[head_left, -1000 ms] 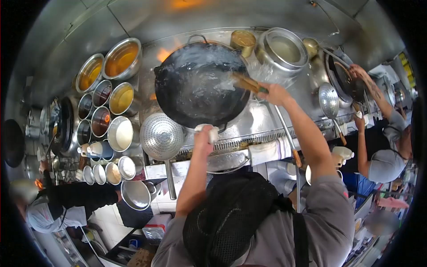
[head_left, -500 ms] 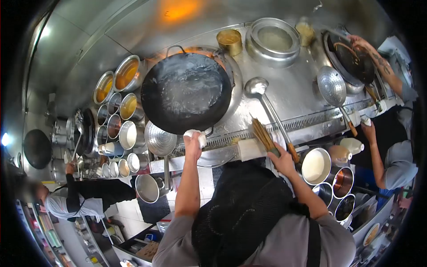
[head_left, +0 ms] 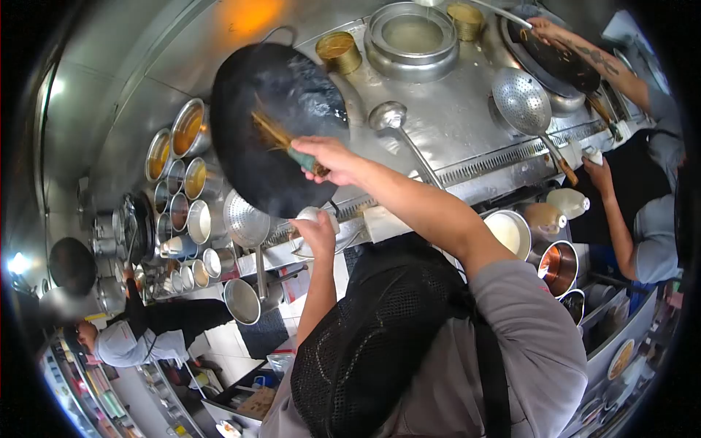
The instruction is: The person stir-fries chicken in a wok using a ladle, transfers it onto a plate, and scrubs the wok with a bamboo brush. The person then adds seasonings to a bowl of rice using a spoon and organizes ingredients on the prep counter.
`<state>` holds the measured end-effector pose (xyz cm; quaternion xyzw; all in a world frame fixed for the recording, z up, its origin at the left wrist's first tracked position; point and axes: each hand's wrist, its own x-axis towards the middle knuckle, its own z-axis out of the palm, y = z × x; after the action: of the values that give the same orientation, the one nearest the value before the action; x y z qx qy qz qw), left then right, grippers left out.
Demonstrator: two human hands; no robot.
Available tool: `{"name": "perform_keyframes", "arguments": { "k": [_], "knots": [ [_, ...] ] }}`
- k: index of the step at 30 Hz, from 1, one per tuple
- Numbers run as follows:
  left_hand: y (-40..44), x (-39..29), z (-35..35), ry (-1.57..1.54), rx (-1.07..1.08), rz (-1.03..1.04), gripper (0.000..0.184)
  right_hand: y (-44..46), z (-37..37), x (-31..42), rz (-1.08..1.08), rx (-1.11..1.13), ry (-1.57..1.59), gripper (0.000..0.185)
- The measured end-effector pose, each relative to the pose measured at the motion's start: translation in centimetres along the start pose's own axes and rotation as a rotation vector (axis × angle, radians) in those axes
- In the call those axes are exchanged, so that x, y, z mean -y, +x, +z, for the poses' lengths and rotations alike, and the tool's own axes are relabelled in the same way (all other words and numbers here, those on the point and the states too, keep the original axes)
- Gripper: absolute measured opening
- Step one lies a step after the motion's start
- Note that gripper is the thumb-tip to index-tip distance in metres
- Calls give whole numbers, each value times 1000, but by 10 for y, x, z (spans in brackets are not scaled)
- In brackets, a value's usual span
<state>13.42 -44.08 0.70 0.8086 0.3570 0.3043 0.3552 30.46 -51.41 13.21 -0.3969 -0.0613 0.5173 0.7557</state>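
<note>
My left hand (head_left: 318, 235) is closed round a white cloth (head_left: 321, 216) at the near handle of a large black wok (head_left: 270, 171). The wok is tilted, and water shows in its right part. Over the wok my right hand (head_left: 321, 157) grips the green-wrapped handle of a bamboo brush (head_left: 274, 131), its bristles pointing up and left inside the wok. A perforated skimmer (head_left: 246, 219) lies beside the wok's near edge. To the right, a ladle (head_left: 388, 115) rests on the steel counter (head_left: 438, 131).
Metal pots of sauces (head_left: 196, 179) stand at the left. A large lidless pot (head_left: 412, 40) and a tin (head_left: 338, 52) are at the back. One co-worker's arm (head_left: 606, 66) is at the right; another person (head_left: 139, 339) stands at lower left. A second skimmer (head_left: 521, 101) lies right.
The wok has gone from level to tilted. My right hand took the brush out of the wok to the counter's front edge, then brought it back over the wok. The camera view has shifted.
</note>
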Motion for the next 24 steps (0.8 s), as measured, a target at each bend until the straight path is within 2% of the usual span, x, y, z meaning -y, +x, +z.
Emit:
{"name": "perform_keyframes", "arguments": {
  "k": [1,4,5,7,8,10,11,13,14,16,18,19,20,21,22,23,24],
  "knots": [
    [-1,-1,-3,-1,-14,-14,59,-6,-2,5,-4,7,25,43],
    [5,17,-4,192,64,260,67,-36,-26,16,-28,72,116,43],
    [8,16,-6,192,55,246,67,-48,-29,24,-14,77,107,43],
    [14,0,-14,125,104,325,55,-64,-29,34,39,85,241,48],
    [19,-9,-18,85,105,306,56,-62,-25,27,53,81,244,48],
    [27,8,-16,117,106,337,58,-55,-15,13,-66,-106,3,52],
    [29,17,-16,146,108,375,60,-53,-9,-3,-66,-115,8,52],
    [33,21,-18,104,142,337,65,-44,-4,-49,-150,-121,-677,61],
    [35,31,-17,138,120,306,67,-35,-24,-80,-153,-128,-676,61],
    [45,35,-21,168,105,277,69,-24,-80,-135,-680,-221,-1495,55],
    [54,20,-30,-120,119,-50,66,-12,-125,-96,-180,-350,-1686,54],
    [61,21,-32,-125,122,-55,66,-5,-142,-66,-193,-434,-1683,56],
    [70,25,-34,-222,156,-81,63,8,-154,-40,-320,-555,-1821,58],
    [79,28,-35,-316,189,-108,60,21,-153,-15,-382,-602,-1824,59],
    [87,36,-30,-314,132,-69,49,26,-145,6,-448,-651,-1824,60],
    [95,47,-26,-316,129,-70,49,20,-129,18,-450,-648,-1827,60],
    [104,61,-21,-460,183,-249,42,9,-111,28,-512,-711,-1733,62]
  ]
}}
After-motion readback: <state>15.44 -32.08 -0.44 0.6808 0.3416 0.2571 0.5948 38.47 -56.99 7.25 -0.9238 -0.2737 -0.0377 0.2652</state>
